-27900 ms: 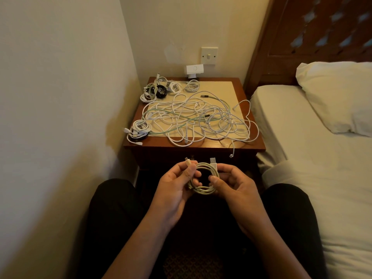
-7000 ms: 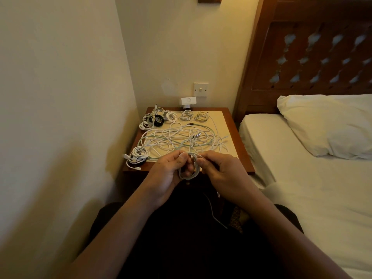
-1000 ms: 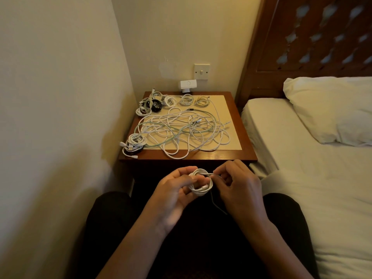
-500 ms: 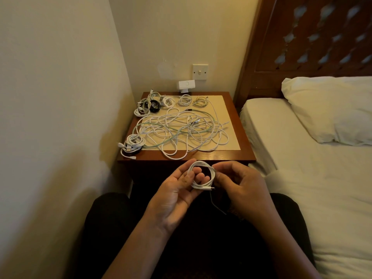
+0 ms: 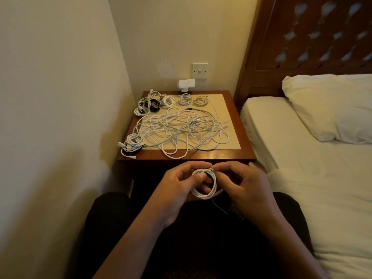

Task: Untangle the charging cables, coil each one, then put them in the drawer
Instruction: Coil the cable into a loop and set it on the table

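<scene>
Counter (image 5: 221,156) beyond both grips carries the loose tangle (image 5: 181,127); between them, left grip (image 5: 179,186) curls through the white coil (image 5: 203,195) to hold its loops together, right grip (image 5: 243,184) pinches its top edge, probably tucking the tail.

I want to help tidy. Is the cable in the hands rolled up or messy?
Rolled up. The cable makes a round coil of loops, held by the left hand and right hand.
</scene>
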Demonstrator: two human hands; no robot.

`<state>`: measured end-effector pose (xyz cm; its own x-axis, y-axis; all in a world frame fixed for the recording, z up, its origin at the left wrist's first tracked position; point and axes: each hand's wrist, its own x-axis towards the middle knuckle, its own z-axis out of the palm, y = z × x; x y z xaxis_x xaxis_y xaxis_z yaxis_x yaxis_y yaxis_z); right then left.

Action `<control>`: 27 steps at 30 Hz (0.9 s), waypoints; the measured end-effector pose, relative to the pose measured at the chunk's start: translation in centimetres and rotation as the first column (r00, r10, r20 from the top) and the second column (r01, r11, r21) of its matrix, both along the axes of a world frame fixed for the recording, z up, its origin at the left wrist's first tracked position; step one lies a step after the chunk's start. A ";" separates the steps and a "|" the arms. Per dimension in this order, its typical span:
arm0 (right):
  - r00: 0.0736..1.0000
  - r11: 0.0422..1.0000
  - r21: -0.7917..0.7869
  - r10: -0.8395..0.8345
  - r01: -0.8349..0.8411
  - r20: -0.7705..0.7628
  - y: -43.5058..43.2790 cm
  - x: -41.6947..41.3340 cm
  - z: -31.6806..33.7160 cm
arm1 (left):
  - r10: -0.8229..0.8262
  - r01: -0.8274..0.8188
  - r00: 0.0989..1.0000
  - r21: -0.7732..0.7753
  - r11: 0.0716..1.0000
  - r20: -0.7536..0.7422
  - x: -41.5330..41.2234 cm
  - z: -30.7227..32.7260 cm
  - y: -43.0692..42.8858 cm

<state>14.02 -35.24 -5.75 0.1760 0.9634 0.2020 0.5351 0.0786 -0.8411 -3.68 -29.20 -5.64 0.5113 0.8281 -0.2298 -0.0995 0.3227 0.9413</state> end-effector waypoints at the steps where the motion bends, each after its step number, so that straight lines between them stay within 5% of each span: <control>1: 0.998 0.999 0.034 -0.005 0.002 0.069 0.1 0.1 -0.2 | 0.001 -0.001 1.000 -0.001 1.000 -0.004 0.0 -0.1 0.0; 6: 0.903 0.978 0.209 -0.104 0.016 0.417 0.7 1.3 0.1 | 0.012 -0.012 0.999 0.003 1.000 -0.033 -0.3 0.1 0.1; 16: 0.872 0.955 0.283 -0.210 0.086 0.442 1.1 2.2 1.7 | -0.017 0.011 0.999 0.124 0.992 0.046 0.2 1.3 0.3; 18: 0.917 0.974 0.189 -0.186 0.125 0.353 0.7 1.8 1.2 | 0.029 -0.037 0.999 0.169 0.985 0.045 0.4 1.1 0.3; 22: 0.984 0.991 -0.067 -0.122 0.114 -0.129 -0.1 0.3 0.7 | 0.170 -0.165 0.985 0.286 0.944 0.008 1.0 0.7 0.0; 27: 0.795 0.978 -0.205 -0.144 0.025 -0.590 -0.3 -1.1 0.9 | 0.311 -0.253 0.948 0.422 0.870 -0.074 1.5 0.1 -0.9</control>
